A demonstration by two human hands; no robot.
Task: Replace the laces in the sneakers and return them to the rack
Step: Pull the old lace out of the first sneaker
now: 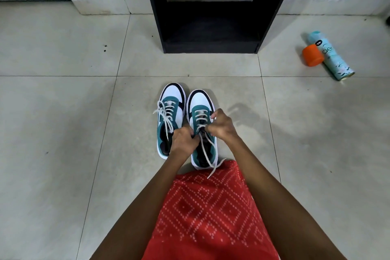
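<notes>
Now 2 sneakers, 2 hands pinching 1 lace.

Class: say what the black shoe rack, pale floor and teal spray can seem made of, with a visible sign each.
Black shoe rack: probably matte laminated board; flat, square-edged panels. Pale floor: glazed tile, likely ceramic; grout lines, soft sheen. Teal spray can: probably printed metal; shiny rim at its base.

Your bare forearms reach forward and draw together, so the wrists sit near each other. Your left hand lies knuckles up, with its fingers curled in to pinch the lace. Your right hand is just beside it and slightly farther forward, its fingers also curled and pinching the same lace.
</notes>
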